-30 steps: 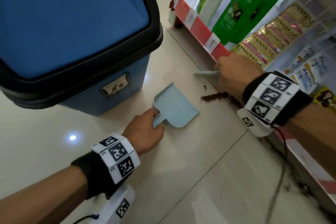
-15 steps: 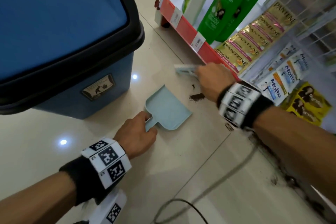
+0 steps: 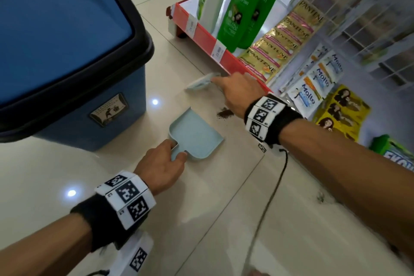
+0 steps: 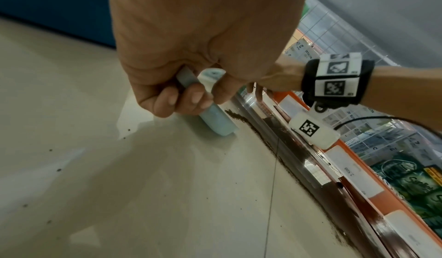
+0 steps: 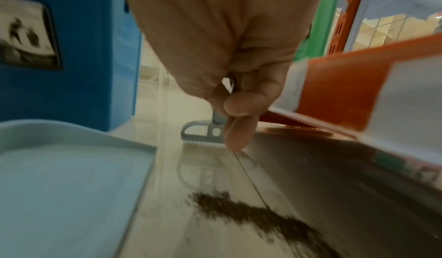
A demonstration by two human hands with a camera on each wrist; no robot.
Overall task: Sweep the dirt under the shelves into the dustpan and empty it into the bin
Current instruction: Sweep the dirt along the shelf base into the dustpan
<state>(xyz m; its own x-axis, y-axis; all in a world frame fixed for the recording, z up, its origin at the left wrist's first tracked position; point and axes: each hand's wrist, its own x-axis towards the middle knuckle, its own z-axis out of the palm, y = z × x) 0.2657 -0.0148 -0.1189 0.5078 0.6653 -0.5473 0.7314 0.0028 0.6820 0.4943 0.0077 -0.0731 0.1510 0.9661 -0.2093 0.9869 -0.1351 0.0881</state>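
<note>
A pale blue dustpan point(image 3: 197, 134) lies flat on the tiled floor beside the blue bin point(image 3: 67, 51). My left hand point(image 3: 163, 163) grips its short handle point(image 4: 191, 78), fingers curled round it. My right hand point(image 3: 237, 92) holds a small pale blue brush point(image 3: 199, 82) by its handle, bristles on the floor near the shelf's red edge point(image 3: 210, 38). A streak of brown dirt point(image 3: 224, 113) lies between the dustpan's open lip and the shelf. In the right wrist view the dirt point(image 5: 258, 214) trails back under the shelf, and the brush head point(image 5: 203, 133) sits beyond it.
The shelf point(image 3: 246, 18) carries green shampoo bottles, gold sachet strips point(image 3: 282, 38) and hanging packets. More dirt point(image 4: 287, 160) runs along the shelf's base. A black cable point(image 3: 275, 186) trails from my right wrist across the floor. The bin has a black rim point(image 3: 134, 24).
My right hand has carried the brush away from me along the shelf edge, past the dirt pile. The left hand and dustpan have stayed put while the head view shifted.
</note>
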